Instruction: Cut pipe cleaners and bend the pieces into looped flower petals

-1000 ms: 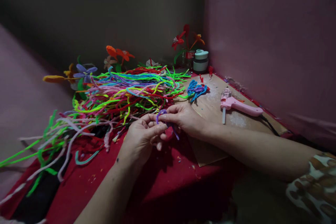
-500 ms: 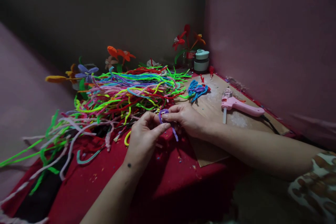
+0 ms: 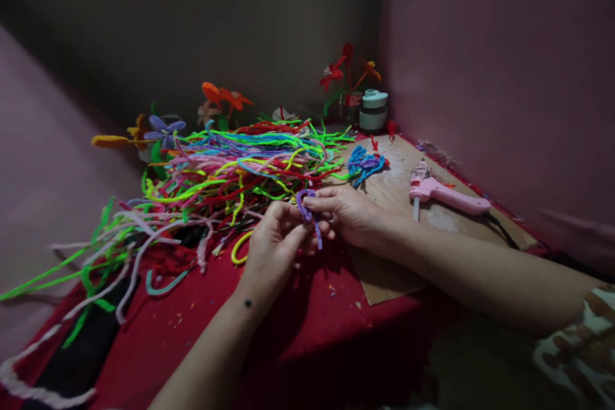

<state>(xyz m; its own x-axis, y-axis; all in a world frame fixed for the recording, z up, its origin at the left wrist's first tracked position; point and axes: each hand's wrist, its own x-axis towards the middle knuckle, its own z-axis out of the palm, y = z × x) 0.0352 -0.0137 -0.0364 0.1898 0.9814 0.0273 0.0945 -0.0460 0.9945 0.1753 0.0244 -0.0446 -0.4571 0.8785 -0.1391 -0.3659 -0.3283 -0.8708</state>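
Between my two hands is a purple pipe cleaner (image 3: 302,206), bent into a loop with one end hanging down. My left hand (image 3: 273,240) pinches it low on the loop, thumb against fingers. From the other side my right hand (image 3: 350,211) grips the loop's upper right part between thumb and forefinger. Both hands are over the red cloth (image 3: 307,307), in front of a heap of many-coloured pipe cleaners (image 3: 240,166). Close behind my right hand lies a blue and purple pipe-cleaner piece (image 3: 364,165).
A pink glue gun (image 3: 446,195) rests on a cardboard sheet (image 3: 384,275) at the right, its cord trailing off. Pipe-cleaner flowers (image 3: 166,130) stand at the back left, red ones (image 3: 334,72) at the back right beside a pale green lidded jar (image 3: 373,110). Walls close in behind and right.
The view has shifted slightly. The purple loop is turned a little and stands more upright between my fingers; both hands still hold it.
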